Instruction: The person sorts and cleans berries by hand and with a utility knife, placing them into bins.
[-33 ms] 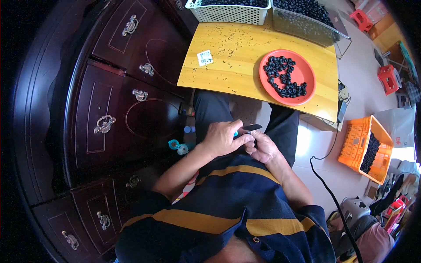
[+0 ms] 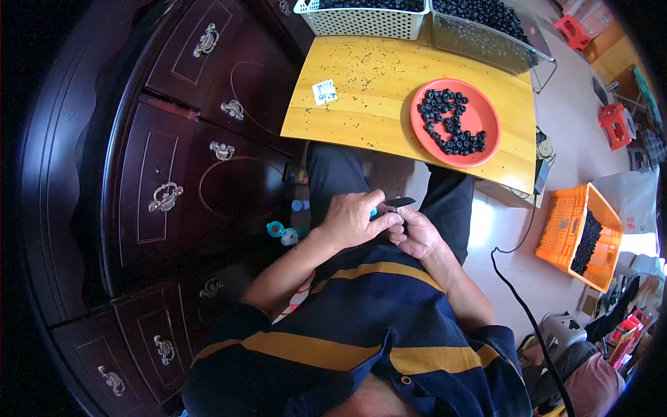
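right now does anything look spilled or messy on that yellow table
Yes: small dark specks are scattered across the yellow table, outside the red plate of black pieces. Nothing else stands out.

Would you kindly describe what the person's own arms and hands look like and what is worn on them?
Both forearms are bare, and so are the left hand and the right hand: no gloves show, and no watch or ring can be made out. The short sleeves belong to a dark navy shirt with broad mustard-yellow stripes and end above the elbows.
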The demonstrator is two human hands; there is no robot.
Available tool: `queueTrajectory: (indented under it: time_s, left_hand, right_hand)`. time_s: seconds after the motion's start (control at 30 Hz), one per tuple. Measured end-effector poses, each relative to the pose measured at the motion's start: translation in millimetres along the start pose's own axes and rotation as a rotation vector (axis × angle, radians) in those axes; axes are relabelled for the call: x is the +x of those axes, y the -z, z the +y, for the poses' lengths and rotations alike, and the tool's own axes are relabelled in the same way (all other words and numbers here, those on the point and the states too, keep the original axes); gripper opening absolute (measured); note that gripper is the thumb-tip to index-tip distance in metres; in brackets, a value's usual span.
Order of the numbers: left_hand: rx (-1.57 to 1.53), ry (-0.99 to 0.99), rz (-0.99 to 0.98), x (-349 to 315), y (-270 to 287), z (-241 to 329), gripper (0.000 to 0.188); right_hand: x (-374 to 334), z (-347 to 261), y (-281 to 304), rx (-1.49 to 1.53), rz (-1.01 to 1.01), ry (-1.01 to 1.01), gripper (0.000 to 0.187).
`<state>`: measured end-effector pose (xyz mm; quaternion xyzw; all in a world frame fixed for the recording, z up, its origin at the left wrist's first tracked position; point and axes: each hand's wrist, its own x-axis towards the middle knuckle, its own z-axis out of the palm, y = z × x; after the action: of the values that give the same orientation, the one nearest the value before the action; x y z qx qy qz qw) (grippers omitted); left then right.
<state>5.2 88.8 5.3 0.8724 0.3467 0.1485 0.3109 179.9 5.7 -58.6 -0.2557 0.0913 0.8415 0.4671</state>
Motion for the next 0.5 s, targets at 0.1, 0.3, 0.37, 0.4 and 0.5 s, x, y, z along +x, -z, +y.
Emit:
queueTrajectory:
  time_s: [0.1,0.3,0.37,0.4,0.5]
  left_hand:
    - [0.024,0.004,-0.006,1.4,0.2,-0.2,0.041]
    - [0.048,-0.011,-0.018,3.9,2.3,2.1,0.038]
    - [0.055,-0.018,-0.021,3.9,1.4,1.5,0.038]
    - [0.067,-0.021,-0.011,4.4,0.3,1.5,0.038]
    - [0.096,-0.029,-0.002,5.8,-1.3,2.8,0.039]
  right_hand:
    - [0.8,-1.6,2.3,-0.051,-0.060,0.039,0.021]
    - [0.8,-3.4,5.5,-0.101,-0.071,0.048,0.024]
    - [-0.3,-4.0,1.9,-0.088,-0.061,0.039,0.023]
    - [-0.7,-4.3,0.3,-0.075,-0.050,0.030,0.022]
    - [-2.1,-3.1,-1.1,-0.056,-0.018,0.045,0.021]
